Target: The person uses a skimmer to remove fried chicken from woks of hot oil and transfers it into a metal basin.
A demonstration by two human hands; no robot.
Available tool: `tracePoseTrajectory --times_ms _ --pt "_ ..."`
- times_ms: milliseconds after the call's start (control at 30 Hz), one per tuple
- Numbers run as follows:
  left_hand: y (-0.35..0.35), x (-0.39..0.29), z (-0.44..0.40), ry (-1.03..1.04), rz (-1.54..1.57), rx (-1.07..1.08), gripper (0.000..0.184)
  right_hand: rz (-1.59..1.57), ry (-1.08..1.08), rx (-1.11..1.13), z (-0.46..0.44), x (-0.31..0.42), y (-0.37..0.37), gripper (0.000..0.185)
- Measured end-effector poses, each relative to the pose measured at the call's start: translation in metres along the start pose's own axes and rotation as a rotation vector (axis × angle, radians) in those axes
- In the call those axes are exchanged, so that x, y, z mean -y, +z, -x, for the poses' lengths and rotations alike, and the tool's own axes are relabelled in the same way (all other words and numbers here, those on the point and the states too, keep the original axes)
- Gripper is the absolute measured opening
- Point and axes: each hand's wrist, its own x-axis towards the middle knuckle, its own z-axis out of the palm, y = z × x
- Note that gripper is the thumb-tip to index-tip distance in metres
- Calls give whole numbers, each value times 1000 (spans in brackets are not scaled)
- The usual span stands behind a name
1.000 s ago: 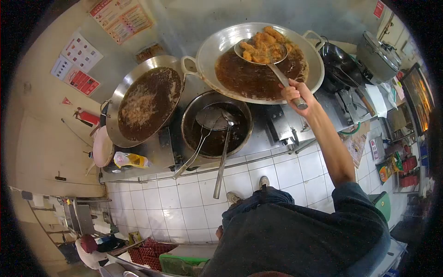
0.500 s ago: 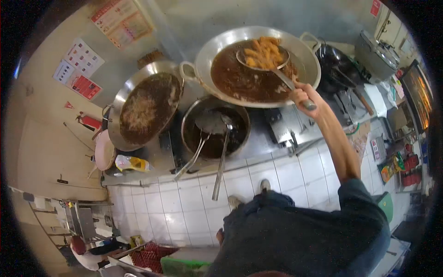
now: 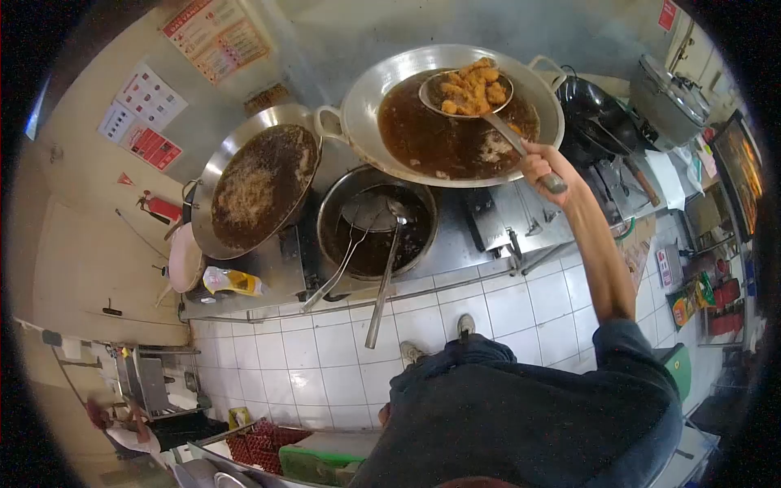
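My right hand is closed around the handle of a skimmer. Golden-brown fried pieces are heaped in its bowl. The skimmer is over a large two-handled wok of brown oil, and a patch of foam shows near the oil's right edge. Only a sliver of my left hand shows beside my body, its fingers hidden.
A second wok of foaming oil stands left. Between them, a pot holds two long-handled utensils. A dark wok sits right. An oil pouch lies on the counter's left end. Another person is at lower left.
The fried pieces, blurred before, now show sharply in the skimmer, which has shifted very slightly. The person at lower left has changed posture, with an arm now raised.
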Motion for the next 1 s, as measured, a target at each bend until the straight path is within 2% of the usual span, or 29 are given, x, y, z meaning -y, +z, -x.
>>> tracePoseTrajectory --times_ms 67,167,200,233,300,333,367,433,500,567,633,667,700,767,800,867,900,933,967,1000 --pt "-11 -7 7 20 -1 67 31 117 -66 -9 23 -18 18 12" --pt "-53 -34 14 139 8 310 31 -166 89 39 38 -13 15 8" --pt "-76 -57 28 186 6 415 31 4 -153 -98 44 -28 26 8" --pt "-102 -90 43 214 3 463 32 -55 -67 -100 50 -36 12 8" --pt "-139 -196 56 305 -9 480 32 -91 59 -13 35 -12 12 7" --pt "-160 -265 80 296 -12 451 30 347 -127 -42 38 -25 23 6" --pt "-181 -334 104 288 -14 422 27 5 71 18 32 -26 10 4" --pt "-206 -457 153 438 -18 464 25 6 5 -41 28 -9 9 3" --pt "-215 -529 181 569 92 627 23 -5 25 -41 27 -26 14 3" --pt "-194 -566 177 763 270 785 22 158 -29 -64 31 -20 16 6" --pt "-190 -622 182 670 346 927 27 270 -89 -61 33 -35 25 6" --pt "-172 -644 167 680 424 902 31 83 4 -66 33 -25 19 9" --pt "-156 -647 164 635 497 888 35 90 8 -61 44 -36 12 7" --pt "-135 -676 155 501 798 938 42 168 -14 0 49 -38 18 3" --pt "-129 -691 152 440 922 991 42 22 53 -2 58 -39 26 3" --pt "-126 -721 142 294 1177 1079 44 114 -38 -20 77 -63 42 5" --pt "-130 -745 129 359 1198 1169 43 168 -99 -22 79 -65 47 6" --pt "-133 -756 122 376 1218 1256 43 117 -56 18 80 -67 41 7" --pt "-133 -754 122 382 1243 1339 42 72 -50 -39 88 -84 36 7" --pt "-132 -766 127 354 1296 1229 40 74 -68 -54 85 -88 42 7"
